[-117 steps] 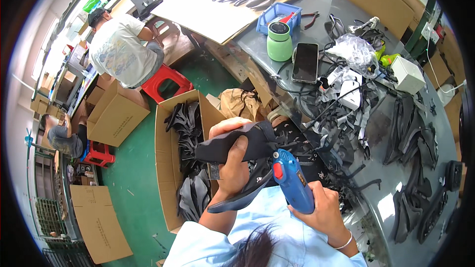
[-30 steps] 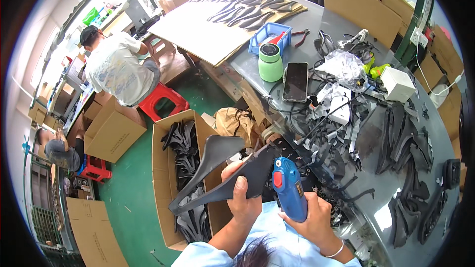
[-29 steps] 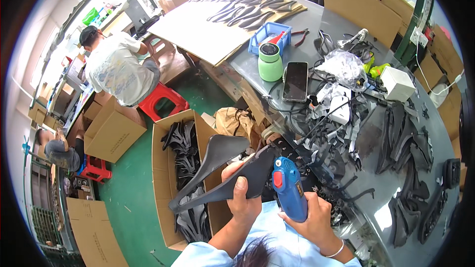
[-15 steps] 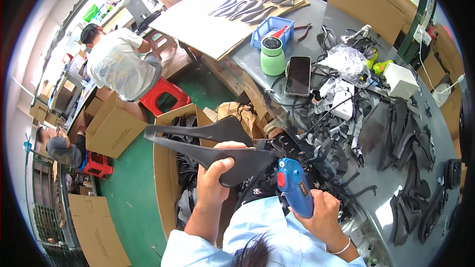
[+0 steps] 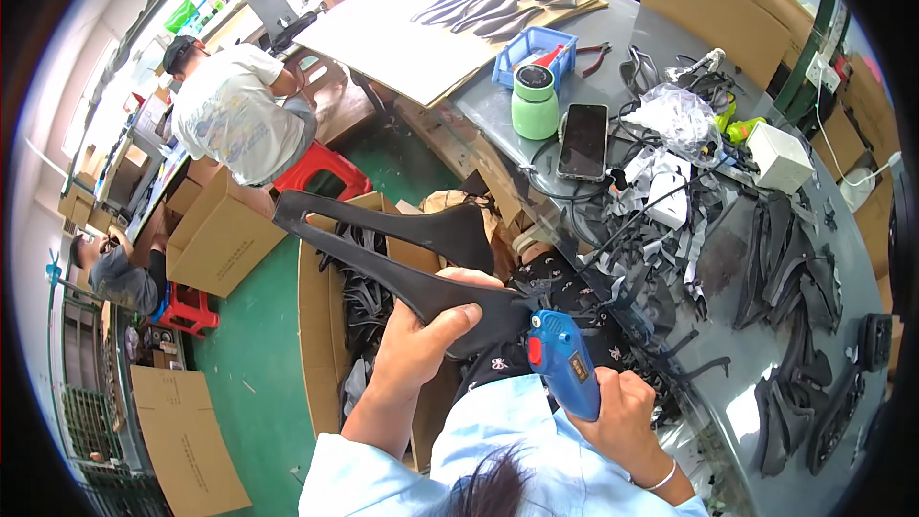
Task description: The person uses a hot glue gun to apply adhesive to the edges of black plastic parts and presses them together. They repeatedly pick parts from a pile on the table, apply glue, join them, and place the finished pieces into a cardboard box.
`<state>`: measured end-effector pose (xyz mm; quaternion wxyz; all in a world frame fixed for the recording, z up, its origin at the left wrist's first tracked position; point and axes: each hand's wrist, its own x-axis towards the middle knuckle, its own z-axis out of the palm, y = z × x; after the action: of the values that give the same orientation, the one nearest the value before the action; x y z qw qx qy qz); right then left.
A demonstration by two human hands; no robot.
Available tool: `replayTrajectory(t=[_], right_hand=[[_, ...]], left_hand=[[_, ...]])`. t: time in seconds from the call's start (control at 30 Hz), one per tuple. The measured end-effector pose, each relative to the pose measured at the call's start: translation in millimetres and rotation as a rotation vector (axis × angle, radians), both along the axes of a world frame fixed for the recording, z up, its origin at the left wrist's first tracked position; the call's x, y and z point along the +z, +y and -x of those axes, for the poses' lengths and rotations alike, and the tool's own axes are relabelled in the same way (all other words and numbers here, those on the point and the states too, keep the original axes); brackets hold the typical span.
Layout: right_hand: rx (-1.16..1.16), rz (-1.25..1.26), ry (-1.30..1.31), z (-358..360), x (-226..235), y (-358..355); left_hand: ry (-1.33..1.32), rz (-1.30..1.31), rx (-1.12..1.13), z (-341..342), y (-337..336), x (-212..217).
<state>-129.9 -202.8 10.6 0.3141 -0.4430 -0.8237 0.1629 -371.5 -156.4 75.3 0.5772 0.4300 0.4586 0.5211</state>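
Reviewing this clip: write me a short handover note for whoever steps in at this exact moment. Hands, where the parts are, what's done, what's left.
Left hand: gripping the black forked saddle-shaped shell from below, held out over the open cardboard box of black parts.
Right hand: closed around the blue handheld power tool with a red switch, its nose pointing at the shell's wide end.
Parts: more black shells lie on the grey worktable at right and on the pale board farther off.
Done: cannot tell from this view whether the shell has been worked yet.
Left: judging by the pile, many shells on the table probably remain.
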Motion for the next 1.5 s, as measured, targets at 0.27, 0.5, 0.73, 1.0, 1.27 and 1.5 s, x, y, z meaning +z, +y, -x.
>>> replayTrajectory(t=[0.27, 0.5, 0.73, 1.0, 1.27, 1.5], right_hand=[[0.020, 0.022, 0.051, 9, -6, 1], [-0.115, 0.175, -0.013, 2, -15, -3], [-0.139, 0.367, 0.033, 6, -23, -8], [-0.192, 0.405, 0.057, 0, -21, -5], [-0.203, 0.195, 0.189, -20, -22, -1], [-0.395, 0.041, 0.481, -52, -30, -19]], left_hand=[[0.135, 0.078, 0.112, 7, -8, -40], [-0.561, 0.243, 0.849, 83, -49, -186], [-0.749, 0.133, 1.480, 143, -128, -316], [-0.528, 0.581, 1.195, 99, -124, -350], [-0.214, 0.170, 0.398, -14, 34, -186], [0.034, 0.038, -0.442, -219, 116, -95]])
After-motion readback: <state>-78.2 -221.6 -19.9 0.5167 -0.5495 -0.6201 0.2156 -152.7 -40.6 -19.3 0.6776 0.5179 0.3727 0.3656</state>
